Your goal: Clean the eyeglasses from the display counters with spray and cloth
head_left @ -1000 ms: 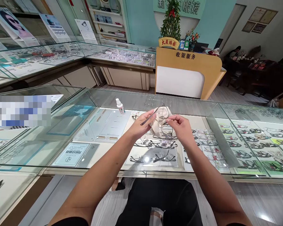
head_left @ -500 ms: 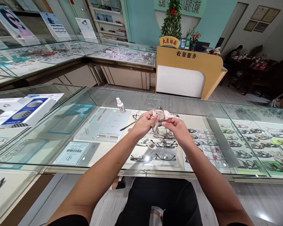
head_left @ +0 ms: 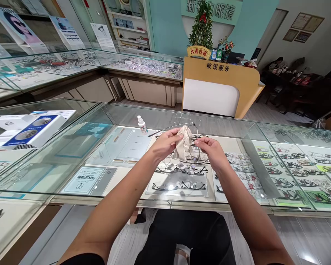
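My left hand [head_left: 167, 142] pinches a crumpled cream cloth [head_left: 184, 141], its fingers closed on it. The cloth covers part of a pair of eyeglasses [head_left: 194, 151] with thin rims. Closed thumb and fingers of my right hand [head_left: 212, 150] hold the eyeglasses by the edge of a rim. One thin temple stretches out to the left, behind my left hand. Both hands are above the glass counter, with the cloth between them. To the left of the hands, a small white bottle [head_left: 142, 125] stands upright on the glass.
Under the glass counter [head_left: 132, 197] lie rows of eyeglass frames [head_left: 193, 184] and a light blue sign card [head_left: 84, 179]. A blue and white box [head_left: 33, 131] rests on the left. Across the aisle stands a wooden cashier desk [head_left: 248, 79].
The cloth has shifted left and up in my left hand, baring more of one rim. The eyeglasses have turned a little, and my right hand has moved slightly right.
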Demonstrator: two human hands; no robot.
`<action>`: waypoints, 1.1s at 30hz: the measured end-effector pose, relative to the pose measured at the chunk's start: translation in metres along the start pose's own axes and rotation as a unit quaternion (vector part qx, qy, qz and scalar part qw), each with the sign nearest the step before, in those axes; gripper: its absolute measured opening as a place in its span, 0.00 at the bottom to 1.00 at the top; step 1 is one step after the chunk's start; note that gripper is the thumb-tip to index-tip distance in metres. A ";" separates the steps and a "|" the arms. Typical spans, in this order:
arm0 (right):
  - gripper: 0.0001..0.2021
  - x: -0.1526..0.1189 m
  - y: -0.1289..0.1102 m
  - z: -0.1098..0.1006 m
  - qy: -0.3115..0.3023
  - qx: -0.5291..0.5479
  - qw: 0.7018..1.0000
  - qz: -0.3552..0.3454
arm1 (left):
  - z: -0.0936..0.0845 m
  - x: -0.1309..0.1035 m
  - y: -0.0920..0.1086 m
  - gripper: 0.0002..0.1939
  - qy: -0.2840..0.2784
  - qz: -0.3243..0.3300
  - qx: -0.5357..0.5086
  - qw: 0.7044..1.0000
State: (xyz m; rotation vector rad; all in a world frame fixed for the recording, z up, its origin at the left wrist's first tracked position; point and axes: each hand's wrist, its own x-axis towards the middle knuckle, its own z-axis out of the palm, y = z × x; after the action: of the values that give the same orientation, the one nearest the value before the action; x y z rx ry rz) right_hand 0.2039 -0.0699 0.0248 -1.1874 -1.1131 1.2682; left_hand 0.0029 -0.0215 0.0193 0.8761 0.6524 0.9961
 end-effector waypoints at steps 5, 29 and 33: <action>0.19 0.000 0.001 -0.002 -0.013 0.002 1.000 0.000 | -0.006 0.006 -0.001 0.21 0.049 0.006 -0.035 0.998; 0.23 -0.003 0.008 0.011 -0.160 0.043 0.985 0.047 | 0.001 -0.002 -0.010 0.27 -0.081 0.030 0.062 0.994; 0.23 -0.006 0.008 0.015 -0.158 0.048 0.985 0.050 | 0.002 -0.001 -0.019 0.27 -0.063 0.069 0.077 0.993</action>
State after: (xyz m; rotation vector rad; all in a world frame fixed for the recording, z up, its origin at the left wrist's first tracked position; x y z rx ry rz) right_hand 0.1884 -0.0756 0.0179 -1.0014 -1.2149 1.6100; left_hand 0.0125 -0.0278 0.0039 1.1237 0.5725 1.0140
